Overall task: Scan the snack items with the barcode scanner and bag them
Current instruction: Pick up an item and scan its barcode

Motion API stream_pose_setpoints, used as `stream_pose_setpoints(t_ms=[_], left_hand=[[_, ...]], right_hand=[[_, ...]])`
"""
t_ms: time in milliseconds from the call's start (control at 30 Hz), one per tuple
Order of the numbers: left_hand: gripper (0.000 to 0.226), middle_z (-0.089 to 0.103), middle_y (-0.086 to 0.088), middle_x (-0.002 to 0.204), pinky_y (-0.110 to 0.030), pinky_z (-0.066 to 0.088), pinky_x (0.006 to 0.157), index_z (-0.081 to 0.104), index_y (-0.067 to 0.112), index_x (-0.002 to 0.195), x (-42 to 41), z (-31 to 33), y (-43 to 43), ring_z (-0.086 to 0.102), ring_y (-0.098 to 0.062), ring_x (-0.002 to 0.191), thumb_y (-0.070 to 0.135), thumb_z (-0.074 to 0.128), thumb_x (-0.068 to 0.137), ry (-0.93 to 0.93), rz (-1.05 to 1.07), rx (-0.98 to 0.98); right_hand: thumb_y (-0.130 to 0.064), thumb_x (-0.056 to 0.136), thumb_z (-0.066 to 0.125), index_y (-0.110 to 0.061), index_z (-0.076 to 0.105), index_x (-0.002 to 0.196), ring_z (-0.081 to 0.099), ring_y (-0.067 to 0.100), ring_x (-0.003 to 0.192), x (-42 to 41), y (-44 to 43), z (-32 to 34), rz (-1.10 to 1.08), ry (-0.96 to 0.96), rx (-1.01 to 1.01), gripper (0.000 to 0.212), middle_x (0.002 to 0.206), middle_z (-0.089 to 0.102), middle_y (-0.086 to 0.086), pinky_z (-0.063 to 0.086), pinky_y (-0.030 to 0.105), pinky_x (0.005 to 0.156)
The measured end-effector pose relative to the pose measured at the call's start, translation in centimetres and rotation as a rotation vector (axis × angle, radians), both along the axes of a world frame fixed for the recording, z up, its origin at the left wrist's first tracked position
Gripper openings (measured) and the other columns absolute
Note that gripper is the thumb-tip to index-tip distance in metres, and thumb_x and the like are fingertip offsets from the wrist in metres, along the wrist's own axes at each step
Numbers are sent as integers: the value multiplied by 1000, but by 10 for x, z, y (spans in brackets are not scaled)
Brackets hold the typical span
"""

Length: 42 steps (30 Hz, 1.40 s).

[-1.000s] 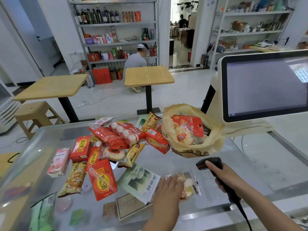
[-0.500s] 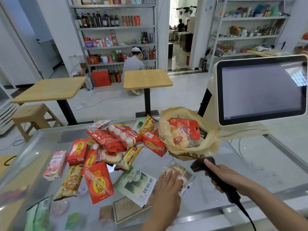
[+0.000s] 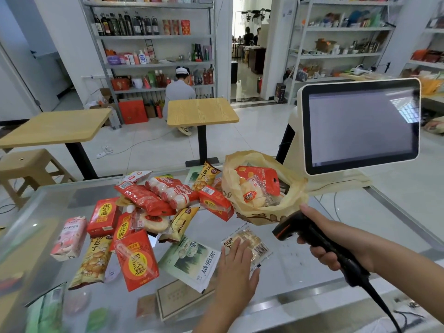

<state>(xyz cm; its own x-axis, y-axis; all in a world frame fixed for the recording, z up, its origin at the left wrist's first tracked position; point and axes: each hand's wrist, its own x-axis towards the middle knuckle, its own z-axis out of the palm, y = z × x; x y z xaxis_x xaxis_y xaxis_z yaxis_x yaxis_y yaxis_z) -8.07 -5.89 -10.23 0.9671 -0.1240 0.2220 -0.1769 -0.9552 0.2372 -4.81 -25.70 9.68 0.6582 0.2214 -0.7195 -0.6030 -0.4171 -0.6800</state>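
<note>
Here the left hand (image 3: 236, 263) presses flat, fingers straight, on a clear snack packet (image 3: 252, 243) lying barcode-up on the glass counter (image 3: 300, 267). The right hand (image 3: 336, 241) grips the black scanner (image 3: 310, 233), its head just beside the packet. Behind stands the filled yellow bag (image 3: 262, 188).

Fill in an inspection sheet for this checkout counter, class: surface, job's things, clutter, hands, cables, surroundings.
Surface: glass counter, items showing beneath it.
Job's things: barcode scanner pointing toward clear snack packet, barcode up; tan bag open, snacks inside.
Clutter: snack pile at left.
Hands: left hand flat on the packet; right hand grips the scanner.
Cables: scanner cable runs off the bottom edge.
Surroundings: blank touchscreen, wooden tables, stocked shelves, crouching person.
</note>
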Motion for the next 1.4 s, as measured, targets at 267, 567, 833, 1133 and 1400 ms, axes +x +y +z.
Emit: stream_pose_setpoints(t_ms=[267, 567, 833, 1133, 1400], left_hand=[[53, 62, 7, 124, -44, 45, 95, 58, 26, 112, -2, -2, 0, 57, -15, 120, 47, 65, 64, 2, -19, 5], [50, 63, 6, 123, -47, 49, 92, 57, 26, 112, 0, -4, -1, 59, -17, 118, 43, 56, 66, -58, 0, -13], [49, 64, 4, 122, -44, 49, 93, 53, 25, 112, 0, -4, -2, 60, -18, 116, 42, 63, 66, -102, -23, -40], [62, 71, -5, 105, -38, 59, 74, 56, 17, 97, -1, -8, -5, 69, -22, 94, 18, 93, 48, -194, -10, -135], [34, 66, 0, 109, -23, 55, 77, 58, 17, 97, -8, 3, 0, 65, -15, 99, 36, 30, 99, -277, 17, -348]], right_hand=[[-79, 69, 45, -6, 50, 97, 34, 12, 37, -9, 6, 11, -21, -20, -21, 78, 54, 41, 2, 30, 19, 35], [-81, 57, 48, -6, 50, 95, 33, 12, 37, -17, 1, 17, -2, -30, -5, 84, 53, 40, 2, 29, 19, 34], [-79, 59, 48, -5, 52, 99, 34, 12, 38, -10, -7, 11, 28, -2, 26, 85, 55, 40, 3, 30, 20, 35], [-73, 83, 37, -1, 55, 102, 54, 20, 47, 23, 1, -70, -20, -74, -80, 76, 59, 56, 9, 45, 25, 47], [-65, 91, 32, -4, 61, 108, 66, 25, 63, 31, 16, -107, -11, -276, -180, 70, 73, 68, 14, 52, 28, 57]])
